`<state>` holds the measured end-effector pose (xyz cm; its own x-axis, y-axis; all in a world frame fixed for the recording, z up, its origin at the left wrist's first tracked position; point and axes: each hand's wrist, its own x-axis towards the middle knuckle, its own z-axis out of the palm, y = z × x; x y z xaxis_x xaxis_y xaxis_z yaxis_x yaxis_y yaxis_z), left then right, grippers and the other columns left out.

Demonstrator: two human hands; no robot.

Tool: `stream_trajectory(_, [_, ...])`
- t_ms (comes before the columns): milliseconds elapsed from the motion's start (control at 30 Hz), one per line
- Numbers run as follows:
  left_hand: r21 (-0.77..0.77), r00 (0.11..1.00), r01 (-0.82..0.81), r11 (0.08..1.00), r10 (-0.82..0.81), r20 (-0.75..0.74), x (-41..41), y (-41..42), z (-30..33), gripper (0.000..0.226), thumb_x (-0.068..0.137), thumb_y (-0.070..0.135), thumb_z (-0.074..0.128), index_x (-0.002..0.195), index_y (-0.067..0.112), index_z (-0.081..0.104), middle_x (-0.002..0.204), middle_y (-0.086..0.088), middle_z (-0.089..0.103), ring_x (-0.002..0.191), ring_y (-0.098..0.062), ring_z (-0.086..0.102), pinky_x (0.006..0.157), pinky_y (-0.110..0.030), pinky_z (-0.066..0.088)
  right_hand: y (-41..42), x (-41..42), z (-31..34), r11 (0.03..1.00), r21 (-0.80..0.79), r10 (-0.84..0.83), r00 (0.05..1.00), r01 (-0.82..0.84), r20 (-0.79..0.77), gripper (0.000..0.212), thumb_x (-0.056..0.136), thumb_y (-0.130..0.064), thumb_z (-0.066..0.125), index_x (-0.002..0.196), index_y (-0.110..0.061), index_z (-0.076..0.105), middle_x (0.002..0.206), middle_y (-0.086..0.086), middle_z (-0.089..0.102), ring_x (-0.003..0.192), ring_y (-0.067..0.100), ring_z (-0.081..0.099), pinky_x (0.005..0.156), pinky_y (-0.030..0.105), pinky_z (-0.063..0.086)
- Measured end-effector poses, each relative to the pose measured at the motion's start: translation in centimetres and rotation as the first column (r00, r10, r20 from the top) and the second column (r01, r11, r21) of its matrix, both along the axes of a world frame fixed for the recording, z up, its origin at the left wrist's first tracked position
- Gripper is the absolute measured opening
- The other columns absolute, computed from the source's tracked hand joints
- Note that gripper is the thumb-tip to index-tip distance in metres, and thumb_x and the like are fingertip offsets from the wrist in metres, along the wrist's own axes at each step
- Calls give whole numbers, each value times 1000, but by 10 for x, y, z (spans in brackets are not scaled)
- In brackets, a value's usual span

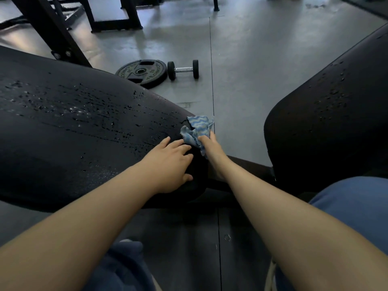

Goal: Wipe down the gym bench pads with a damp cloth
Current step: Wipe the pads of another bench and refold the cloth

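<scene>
Gym floor, padded bench (84, 127), weight plate (142, 73), dumbbell (183, 69), rack frames (113, 15)

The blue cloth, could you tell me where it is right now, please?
In the head view, the blue cloth is held in the right hand at the rounded end of the left bench pad, beside the left hand.
</scene>
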<state>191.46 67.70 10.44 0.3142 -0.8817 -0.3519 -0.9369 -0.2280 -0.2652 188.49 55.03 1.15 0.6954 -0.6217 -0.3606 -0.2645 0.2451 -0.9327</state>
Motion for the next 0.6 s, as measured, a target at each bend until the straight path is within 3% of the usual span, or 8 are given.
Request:
stream_trajectory(67, [-52,1000,-4,999,5,7,1,1,2,60,93,50,42,142,16,31,154,-2,18,144,-19,10,117,-40,7,9,-5,-6,1000,-4,-2,1000,2,9,89,66,-44,54,148,-25,24,134,11,52,115,25,53,100,38,43])
stream_trajectory(100, [-95,1000,-11,995,11,5,1,2,3,61,92,50,45,141,16,30,153,-2,18,143,-18,11,116,-38,7,13,-10,-3,999,-33,9,1000,-9,-8,85,71,-42,55,149,-26,23,137,11,48,120,26,50,104,38,39])
stream_trajectory(200, [-155,1000,-22,988,19,-23,1,3,3,73,91,46,49,147,18,12,157,0,4,145,-16,4,116,-35,5,27,-27,8,986,-165,7,999,-15,-49,65,92,-22,50,150,-20,20,143,13,37,127,26,42,94,23,33])
stream_trajectory(300, [-53,1000,-6,999,5,-21,0,1,1,77,93,45,45,150,19,1,159,2,-2,146,-14,-2,117,-35,1,39,-36,3,952,-299,38,995,-63,-88,65,93,-23,50,150,-18,20,148,16,26,132,28,36,105,29,31])
stream_trajectory(367, [7,1000,-3,1000,3,3,1,-2,0,75,94,46,42,150,17,2,159,1,1,146,-15,0,117,-36,1,41,-38,2,955,-284,65,994,-89,-91,64,94,-23,46,151,-21,18,152,13,19,135,29,31,111,38,28])
stream_trajectory(500, [39,998,-63,997,63,5,5,-11,-1,75,95,50,38,150,16,0,159,0,5,146,-15,2,117,-40,1,19,-23,8,961,-230,139,986,-156,-88,58,99,-27,36,152,-20,13,156,6,13,140,24,19,107,29,19])
stream_trajectory(600, [66,995,-99,993,100,-4,10,-20,-1,75,95,50,38,150,16,2,158,1,8,146,-17,5,117,-42,2,7,-17,11,958,-218,168,980,-187,-102,59,99,-28,38,152,-21,12,156,8,16,140,25,20,102,25,21])
